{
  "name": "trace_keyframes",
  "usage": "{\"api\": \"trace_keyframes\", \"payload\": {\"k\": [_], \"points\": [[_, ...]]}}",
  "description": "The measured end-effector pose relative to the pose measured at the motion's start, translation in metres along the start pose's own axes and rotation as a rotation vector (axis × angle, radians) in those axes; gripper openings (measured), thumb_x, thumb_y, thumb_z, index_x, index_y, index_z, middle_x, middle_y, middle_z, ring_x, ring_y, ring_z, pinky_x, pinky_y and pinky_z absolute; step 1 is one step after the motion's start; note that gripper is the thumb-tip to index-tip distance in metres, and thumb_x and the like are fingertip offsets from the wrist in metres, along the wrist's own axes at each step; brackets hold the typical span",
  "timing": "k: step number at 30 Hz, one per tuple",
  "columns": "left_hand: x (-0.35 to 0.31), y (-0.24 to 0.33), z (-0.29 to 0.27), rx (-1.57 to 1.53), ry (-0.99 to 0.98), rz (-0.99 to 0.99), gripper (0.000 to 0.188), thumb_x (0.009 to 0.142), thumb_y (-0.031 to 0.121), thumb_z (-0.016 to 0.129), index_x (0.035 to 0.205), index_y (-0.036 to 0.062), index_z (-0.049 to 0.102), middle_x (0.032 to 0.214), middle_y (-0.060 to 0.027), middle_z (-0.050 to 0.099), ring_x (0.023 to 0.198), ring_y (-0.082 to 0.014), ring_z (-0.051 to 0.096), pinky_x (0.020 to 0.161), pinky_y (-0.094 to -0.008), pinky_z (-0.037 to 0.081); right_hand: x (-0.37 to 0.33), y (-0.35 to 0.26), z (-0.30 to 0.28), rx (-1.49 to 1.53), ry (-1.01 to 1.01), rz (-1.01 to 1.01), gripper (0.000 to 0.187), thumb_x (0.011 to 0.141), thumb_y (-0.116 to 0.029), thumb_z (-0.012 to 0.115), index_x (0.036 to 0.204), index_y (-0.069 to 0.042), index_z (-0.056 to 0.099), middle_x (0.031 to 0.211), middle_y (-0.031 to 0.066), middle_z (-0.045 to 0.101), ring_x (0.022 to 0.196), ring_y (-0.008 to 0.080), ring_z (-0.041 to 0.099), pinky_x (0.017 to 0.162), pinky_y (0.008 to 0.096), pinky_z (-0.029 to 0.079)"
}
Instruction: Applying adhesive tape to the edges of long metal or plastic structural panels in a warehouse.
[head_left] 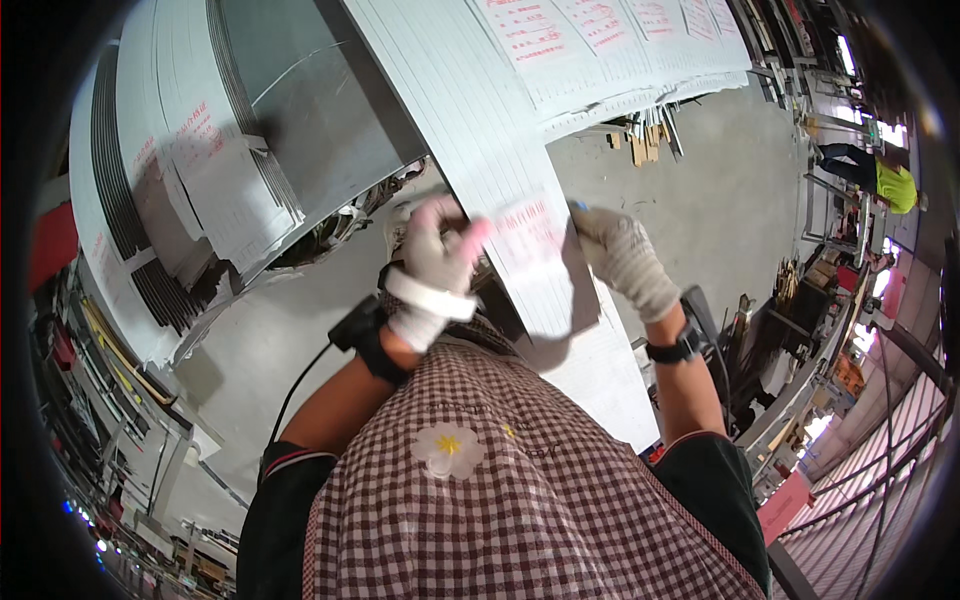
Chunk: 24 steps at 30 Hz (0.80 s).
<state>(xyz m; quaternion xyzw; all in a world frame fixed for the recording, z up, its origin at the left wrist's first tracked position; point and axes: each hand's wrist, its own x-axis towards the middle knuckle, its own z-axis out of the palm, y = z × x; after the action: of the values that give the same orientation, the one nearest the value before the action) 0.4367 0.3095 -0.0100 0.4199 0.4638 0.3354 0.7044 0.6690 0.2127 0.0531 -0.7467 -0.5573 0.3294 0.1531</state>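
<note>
A white paper label with red print, smeared by motion, is over the long white grooved panel in front of me. My left hand, in a pale glove with pink fingertips, is at the label's left edge, its thumb and finger closed on it. A white ring, like a tape roll, sits around that hand near the wrist. My right hand, in a greyish-white glove, is by the label's right side with fingers curled together. A small blue bit shows at its fingertips; what they hold is hidden.
More labels lie on white panels at the far right. On the left stand stacked white panels with dark ribbed edges and a grey sheet. A person in a yellow-green top is far right. Racks with offcuts line both sides.
</note>
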Motion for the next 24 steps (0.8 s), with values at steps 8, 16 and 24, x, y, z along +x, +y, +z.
{"api": "trace_keyframes", "payload": {"k": [8, 16, 24], "points": [[-0.034, -0.020, 0.000, -0.145, -0.086, -0.277, 0.072, 0.099, 0.033, 0.066, 0.152, -0.0022, 0.032, 0.142, -0.0172, 0.053, 0.128, -0.0267, 0.053, 0.110, -0.0409, 0.042, -0.093, 0.020, -0.036, -0.301, -0.255, 0.121, 0.028, 0.094, -0.015, 0.058, 0.117, -0.012, 0.073, 0.096, 0.0127, 0.074, 0.084, 0.0306, 0.070, 0.079, 0.0382, 0.057], [-0.013, 0.038, 0.023, 0.515, 0.059, 0.220, 0.095, 0.075, 0.043, 0.088, 0.146, -0.0026, 0.042, 0.144, -0.0211, 0.047, 0.133, -0.0309, 0.047, 0.114, -0.0428, 0.038, -0.016, -0.052, -0.053, 0.226, 0.039, -0.314, 0.045, 0.090, 0.001, 0.060, 0.133, -0.012, 0.064, 0.101, 0.0185, 0.073, 0.085, 0.0343, 0.071, 0.079, 0.0405, 0.058], [-0.047, 0.054, -0.008, -0.053, -0.084, -0.189, 0.021, 0.096, 0.023, 0.073, 0.099, 0.0038, 0.065, 0.080, -0.0008, 0.069, 0.073, -0.0095, 0.065, 0.075, -0.0258, 0.058, 0.027, -0.102, -0.050, 0.011, -0.225, -0.421, 0.033, 0.094, -0.035, 0.067, 0.121, -0.014, 0.065, 0.072, 0.0112, 0.066, 0.061, 0.0307, 0.065, 0.055, 0.0401, 0.052]]}}
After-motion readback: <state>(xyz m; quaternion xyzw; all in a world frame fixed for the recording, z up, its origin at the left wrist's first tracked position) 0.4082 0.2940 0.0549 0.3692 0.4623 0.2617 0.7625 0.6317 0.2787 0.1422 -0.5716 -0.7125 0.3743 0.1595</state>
